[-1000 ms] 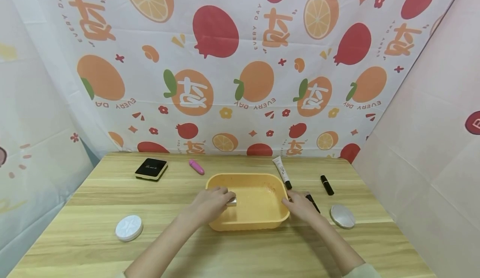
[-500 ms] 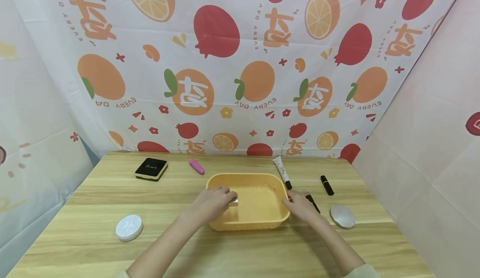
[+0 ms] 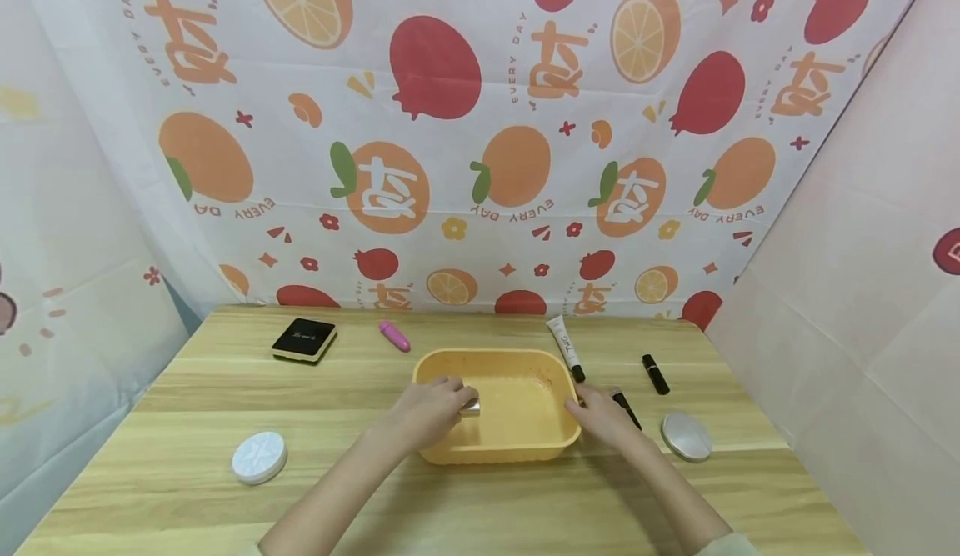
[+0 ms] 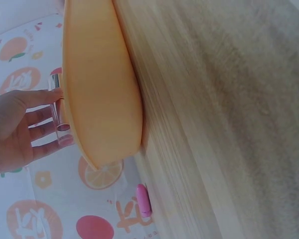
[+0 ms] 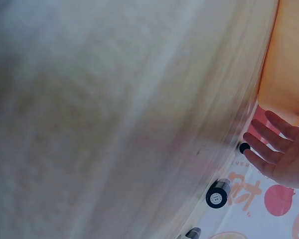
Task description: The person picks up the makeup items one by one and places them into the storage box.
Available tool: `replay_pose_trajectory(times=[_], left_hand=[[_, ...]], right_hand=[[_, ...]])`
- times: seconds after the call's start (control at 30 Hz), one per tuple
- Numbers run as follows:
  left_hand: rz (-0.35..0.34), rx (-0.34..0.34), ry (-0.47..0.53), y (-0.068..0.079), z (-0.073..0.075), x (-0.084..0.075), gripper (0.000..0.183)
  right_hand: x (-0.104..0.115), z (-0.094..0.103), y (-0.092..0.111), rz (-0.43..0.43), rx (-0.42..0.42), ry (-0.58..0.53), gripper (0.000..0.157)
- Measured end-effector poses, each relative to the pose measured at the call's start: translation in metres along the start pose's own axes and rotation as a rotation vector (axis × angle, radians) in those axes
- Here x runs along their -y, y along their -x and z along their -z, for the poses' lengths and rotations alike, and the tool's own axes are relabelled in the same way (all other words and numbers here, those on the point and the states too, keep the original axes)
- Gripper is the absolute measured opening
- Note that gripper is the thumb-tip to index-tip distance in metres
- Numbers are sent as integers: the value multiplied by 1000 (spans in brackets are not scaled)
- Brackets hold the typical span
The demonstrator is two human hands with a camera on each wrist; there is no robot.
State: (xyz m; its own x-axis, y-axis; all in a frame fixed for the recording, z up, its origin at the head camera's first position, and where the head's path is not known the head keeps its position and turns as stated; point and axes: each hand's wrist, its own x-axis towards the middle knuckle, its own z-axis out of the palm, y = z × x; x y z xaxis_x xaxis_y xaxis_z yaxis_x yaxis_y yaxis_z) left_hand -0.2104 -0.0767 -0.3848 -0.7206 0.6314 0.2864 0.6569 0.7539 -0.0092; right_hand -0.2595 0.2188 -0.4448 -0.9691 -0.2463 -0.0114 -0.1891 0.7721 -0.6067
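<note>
My left hand (image 3: 431, 410) is over the left end of a yellow plastic basin (image 3: 495, 454). In the left wrist view its thumb and fingers grip a small clear bottle with a silver cap (image 4: 56, 81), just above the basin's rim. In the head view only the bottle's silver end (image 3: 471, 408) shows; the rest is behind the fingers. My right hand (image 3: 603, 417) is at the basin's right end, touching the rim. In the right wrist view its fingers (image 5: 271, 133) are spread and fairly straight beside the basin's outer wall, holding nothing.
Left of the basin lie a black compact (image 3: 304, 339), a pink tube-shaped item (image 3: 393, 335) and a round white case (image 3: 258, 457). To its right are a white squeeze tube (image 3: 562, 341), a dark-capped item (image 3: 626, 408), a black lipstick-like tube (image 3: 656, 374) and a round silver case (image 3: 686, 436).
The left hand has shifted slightly to the right with the bottle in its grip. The right hand stays at the basin's right end, and the loose items keep their places.
</note>
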Motion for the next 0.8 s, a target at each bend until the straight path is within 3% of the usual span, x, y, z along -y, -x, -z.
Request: replay_pose_trajectory(times=[0.8], left_hand=[[-6, -7, -5, -4, -2, -7, 22]], right_hand=[[1, -1, 1, 18, -16, 1, 35]])
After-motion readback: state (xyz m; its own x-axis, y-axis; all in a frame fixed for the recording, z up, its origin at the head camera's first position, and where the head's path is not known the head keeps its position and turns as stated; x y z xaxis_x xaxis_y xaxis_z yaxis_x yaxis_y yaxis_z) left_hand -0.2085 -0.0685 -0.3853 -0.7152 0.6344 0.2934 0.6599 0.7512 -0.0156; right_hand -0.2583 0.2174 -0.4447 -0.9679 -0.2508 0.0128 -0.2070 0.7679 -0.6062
